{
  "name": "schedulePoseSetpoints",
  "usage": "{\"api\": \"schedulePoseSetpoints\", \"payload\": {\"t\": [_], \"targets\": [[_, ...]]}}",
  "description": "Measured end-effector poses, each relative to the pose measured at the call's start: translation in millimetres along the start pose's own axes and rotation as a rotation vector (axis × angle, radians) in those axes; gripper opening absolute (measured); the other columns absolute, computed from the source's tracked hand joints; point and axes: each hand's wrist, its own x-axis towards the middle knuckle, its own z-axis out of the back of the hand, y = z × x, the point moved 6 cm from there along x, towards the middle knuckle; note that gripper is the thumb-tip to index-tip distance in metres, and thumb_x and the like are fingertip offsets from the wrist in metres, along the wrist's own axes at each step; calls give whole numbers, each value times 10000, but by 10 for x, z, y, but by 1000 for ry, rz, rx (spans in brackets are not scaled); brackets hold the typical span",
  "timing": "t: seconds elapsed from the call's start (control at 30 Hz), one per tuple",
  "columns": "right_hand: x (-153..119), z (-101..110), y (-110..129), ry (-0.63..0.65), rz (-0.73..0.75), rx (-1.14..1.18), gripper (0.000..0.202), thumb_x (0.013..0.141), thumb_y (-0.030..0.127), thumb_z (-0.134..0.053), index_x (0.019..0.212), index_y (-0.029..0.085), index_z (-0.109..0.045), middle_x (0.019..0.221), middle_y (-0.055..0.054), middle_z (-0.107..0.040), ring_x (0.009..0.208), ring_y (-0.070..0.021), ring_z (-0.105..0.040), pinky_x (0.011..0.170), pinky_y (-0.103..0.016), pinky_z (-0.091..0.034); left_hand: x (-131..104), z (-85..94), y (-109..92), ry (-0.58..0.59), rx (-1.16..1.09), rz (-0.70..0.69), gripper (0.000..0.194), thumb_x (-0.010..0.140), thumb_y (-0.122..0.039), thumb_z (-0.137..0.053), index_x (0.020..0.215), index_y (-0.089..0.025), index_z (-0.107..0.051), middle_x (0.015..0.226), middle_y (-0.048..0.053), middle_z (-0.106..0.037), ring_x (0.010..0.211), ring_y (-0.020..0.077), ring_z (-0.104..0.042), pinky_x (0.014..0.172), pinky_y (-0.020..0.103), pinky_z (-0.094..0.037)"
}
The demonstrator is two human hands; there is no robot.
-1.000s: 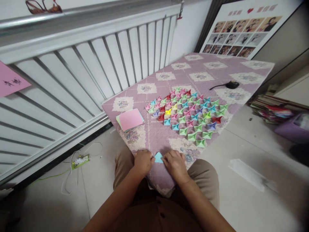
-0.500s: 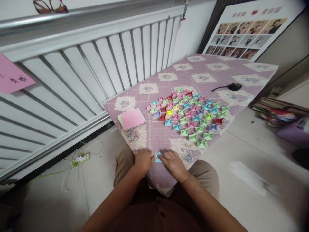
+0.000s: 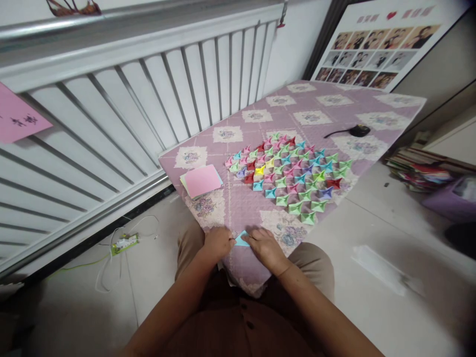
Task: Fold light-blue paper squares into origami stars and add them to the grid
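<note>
Between my hands, at the near corner of the table, lies a small light-blue folded paper (image 3: 242, 239) with a pointed top. My left hand (image 3: 218, 242) is closed, its fingertips pinching the paper's left corner. On the right side, my right hand (image 3: 266, 249) has its fingers bent together, with the thumb and fingertips gripping the paper's edge. Part of the paper is hidden under the right fingers. Beyond the hands stand several rows of small folded paper boats (image 3: 281, 200) in green, pink, blue, red and yellow.
A stack of coloured paper sheets (image 3: 203, 181) lies at the table's left edge. Flowered cloth covers the table (image 3: 245, 198). A black object with a cord (image 3: 359, 130) sits farther back. The radiator (image 3: 148, 89) runs along the left; a power strip (image 3: 125, 244) lies on the floor.
The view has shifted slightly. My left hand has drawn a little left, and more of the blue paper shows between the hands. Both hands stay at the paper.
</note>
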Motion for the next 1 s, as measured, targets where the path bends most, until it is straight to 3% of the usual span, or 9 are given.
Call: {"api": "schedulePoseSetpoints", "payload": {"t": [0.37, 0.57, 1.0], "targets": [[20, 70, 6, -17, -48, 98, 271, 879, 204, -536, 1108, 299, -646, 890, -36, -625, 873, -175, -492, 811, -312, -321, -26, 20, 43, -29, -6, 28, 290, 840, -421, -516, 985, -212, -655, 1050, 79, -666, 984, 250, -603, 805, 335, -454], [56, 158, 51, -12, -153, 158, 192, 890, 333, -539, 1025, 277, -665, 889, -36, -617, 890, -184, -503, 813, -320, -312, -41, -1, 65, -55, -7, 24, 278, 854, -436, -521, 955, -213, -652, 1046, 72, -662, 984, 237, -598, 817, 319, -438], [55, 90, 56, -58, -311, 159, 143, 814, 324, -638, 948, 279, -665, 869, -24, -629, 887, -204, -499, 783, -334, -282, -15, -2, 78, -43, -15, 25, 330, 854, -486, -498, 964, -211, -642, 1034, 76, -661, 969, 245, -601, 811, 332, -439]]}}
